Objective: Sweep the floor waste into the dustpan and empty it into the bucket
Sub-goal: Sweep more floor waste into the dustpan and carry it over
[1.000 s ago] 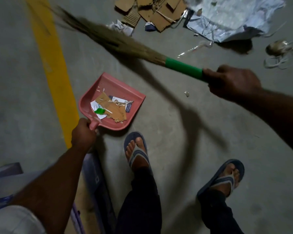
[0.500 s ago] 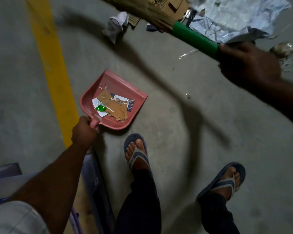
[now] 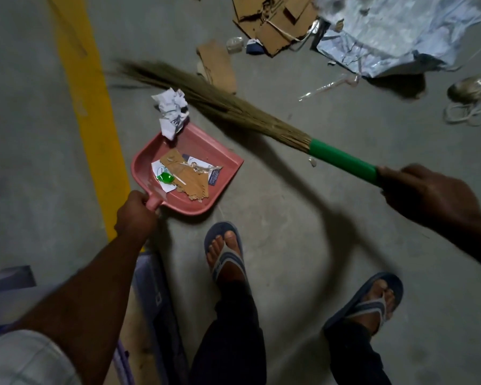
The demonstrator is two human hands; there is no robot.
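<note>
A pink dustpan (image 3: 206,151) lies on the grey floor with cardboard scraps, paper and a green bit inside. My left hand (image 3: 135,215) grips its short handle at the near end. My right hand (image 3: 428,195) grips the green handle of a straw broom (image 3: 233,109), whose bristles reach left across the floor just beyond the pan. A crumpled white paper (image 3: 171,111) sits at the pan's far lip, touching the bristles. More cardboard pieces (image 3: 217,68) lie behind the broom. No bucket is clearly visible.
A pile of torn cardboard (image 3: 270,23) and a crumpled plastic sheet (image 3: 395,31) lie at the top. Plastic wrap and string (image 3: 469,104) sit at the right. A yellow floor line (image 3: 89,107) runs at the left. My feet in sandals (image 3: 227,257) stand near the pan.
The broom swung up toward the waste pile and came back down, dragging the crumpled paper and a cardboard piece toward the dustpan's lip. The dustpan stayed put.
</note>
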